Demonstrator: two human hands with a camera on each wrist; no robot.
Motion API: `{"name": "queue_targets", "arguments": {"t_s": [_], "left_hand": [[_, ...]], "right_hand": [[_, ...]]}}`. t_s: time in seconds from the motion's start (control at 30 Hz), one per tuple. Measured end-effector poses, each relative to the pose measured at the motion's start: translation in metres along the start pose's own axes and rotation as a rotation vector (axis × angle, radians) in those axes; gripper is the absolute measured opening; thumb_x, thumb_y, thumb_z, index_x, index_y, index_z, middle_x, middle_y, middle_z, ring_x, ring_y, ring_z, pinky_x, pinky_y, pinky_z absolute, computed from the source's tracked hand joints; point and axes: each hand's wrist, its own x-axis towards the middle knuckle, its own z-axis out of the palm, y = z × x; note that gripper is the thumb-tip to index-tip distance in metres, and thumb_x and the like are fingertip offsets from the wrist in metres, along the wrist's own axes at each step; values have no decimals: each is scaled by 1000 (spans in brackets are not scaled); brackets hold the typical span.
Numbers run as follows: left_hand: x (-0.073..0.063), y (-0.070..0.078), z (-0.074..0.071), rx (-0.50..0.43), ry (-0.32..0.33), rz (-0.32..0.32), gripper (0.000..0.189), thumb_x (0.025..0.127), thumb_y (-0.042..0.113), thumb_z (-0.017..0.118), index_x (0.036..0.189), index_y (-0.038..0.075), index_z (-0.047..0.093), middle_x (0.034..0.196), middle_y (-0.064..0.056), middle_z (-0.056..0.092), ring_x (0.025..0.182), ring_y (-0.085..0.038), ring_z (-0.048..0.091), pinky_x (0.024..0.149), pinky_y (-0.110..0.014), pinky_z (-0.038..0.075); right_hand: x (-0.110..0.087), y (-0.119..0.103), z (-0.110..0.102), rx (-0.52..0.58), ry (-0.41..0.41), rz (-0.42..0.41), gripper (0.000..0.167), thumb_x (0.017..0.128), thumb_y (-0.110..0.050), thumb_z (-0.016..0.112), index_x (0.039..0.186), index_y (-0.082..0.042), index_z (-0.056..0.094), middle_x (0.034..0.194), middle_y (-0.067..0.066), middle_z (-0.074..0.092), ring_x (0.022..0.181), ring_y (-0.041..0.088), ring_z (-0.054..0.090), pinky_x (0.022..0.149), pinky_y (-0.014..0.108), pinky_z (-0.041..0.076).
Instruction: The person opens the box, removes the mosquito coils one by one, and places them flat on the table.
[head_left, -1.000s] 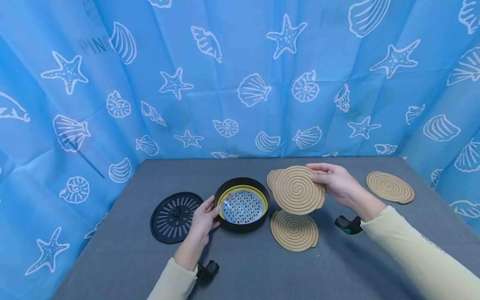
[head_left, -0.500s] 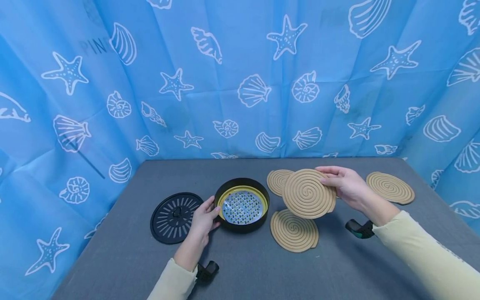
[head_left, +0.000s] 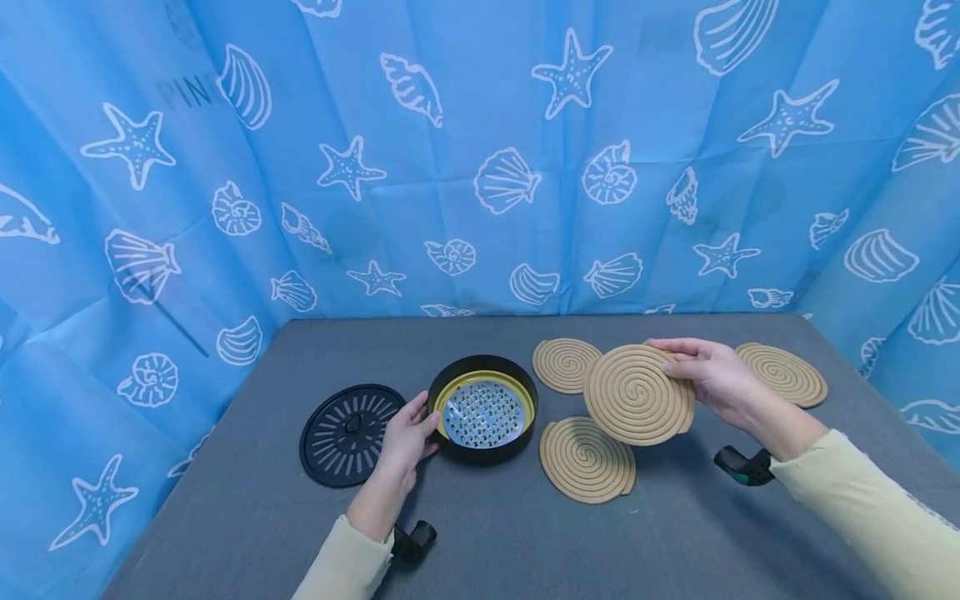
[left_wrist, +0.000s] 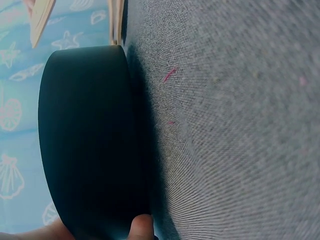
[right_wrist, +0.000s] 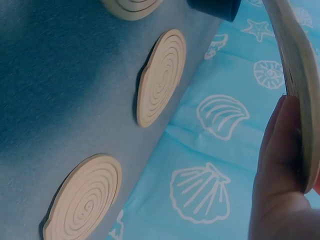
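Note:
My right hand (head_left: 708, 375) pinches a tan spiral mosquito coil (head_left: 639, 393) by its right edge, held up above the table. In the right wrist view that coil (right_wrist: 302, 75) stands nearly edge-on beside my thumb. With my left hand (head_left: 408, 437) I grip the left side of a round black mosquito coil holder (head_left: 483, 457), which sits upright and uncovered. Its inside shows a yellow ring and a studded silvery plate (head_left: 483, 414). Only the holder's dark side wall (left_wrist: 90, 135) and fingertips appear in the left wrist view.
Three more mosquito coils lie on the grey table: a near one (head_left: 587, 461), a far one (head_left: 564, 365) and one at the right (head_left: 783, 375). Left of the holder lies its black slotted lid (head_left: 348, 437). A blue shell-print curtain (head_left: 480, 167) hangs behind.
My right hand has carried the mosquito coil to the right and slightly nearer, uncovering more of the far coil behind it. The left hand and the holder have stayed put.

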Motion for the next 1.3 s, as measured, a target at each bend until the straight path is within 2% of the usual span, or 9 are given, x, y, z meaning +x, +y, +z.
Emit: {"name": "queue_targets", "arguments": {"t_s": [0.13,0.33,0.5,0.57,0.67,0.77,0.93,1.07,1.3], "left_hand": [[0,0,0,-1,0,-4,49,102,9,48,150,8,36,151,-18,38,130,-34,45,99,-50,46],[1,1,-1,-2,-2,-9,49,102,8,48,150,7,36,151,-18,38,131,-34,45,99,-50,45],[1,1,-1,3,-1,-8,49,102,9,48,149,8,36,151,-17,38,131,-34,45,99,-50,45],[1,1,-1,6,-2,-8,49,102,9,48,149,8,36,151,-18,38,131,-34,45,99,-50,46],[1,0,-1,14,2,-9,49,102,9,48,149,8,36,151,-17,38,130,-34,45,98,-49,46],[1,0,-1,27,2,-3,49,102,9,49,149,8,36,151,-18,38,130,-34,46,98,-49,46],[1,0,-2,30,-9,6,50,102,9,49,150,7,35,151,-19,37,130,-35,45,98,-49,46],[0,1,-2,25,-16,4,50,102,9,49,150,7,35,151,-19,36,131,-35,44,99,-48,46],[0,0,-1,31,-8,14,49,102,8,49,149,6,36,151,-19,37,128,-34,47,97,-47,47]], "right_hand": [[-3,1,-6,-16,5,2,26,95,3,55,116,-13,55,99,-8,69,89,8,68,76,24,57],[-5,3,-12,-61,4,7,33,96,2,54,128,-3,49,100,-7,67,89,8,67,76,24,56],[-9,6,-18,-138,33,27,29,97,1,52,125,-8,51,101,-11,63,90,5,65,77,24,56],[-10,7,-21,-178,45,35,31,97,1,51,128,-3,49,104,-12,61,90,3,64,77,23,55],[-12,9,-24,-238,57,45,45,98,0,50,139,11,37,108,-11,56,90,1,62,77,23,55],[-13,10,-28,-274,63,60,52,98,0,49,142,17,27,106,-12,56,90,-1,61,77,22,54],[-16,14,-35,-237,36,69,43,98,2,48,138,12,39,100,-13,61,88,1,63,76,22,55],[-20,19,-40,-204,18,78,33,97,2,49,129,-1,52,98,-9,65,88,6,66,75,24,56],[-24,31,-52,-241,16,101,43,95,4,49,135,16,41,99,-8,65,88,6,66,76,26,57]]}}
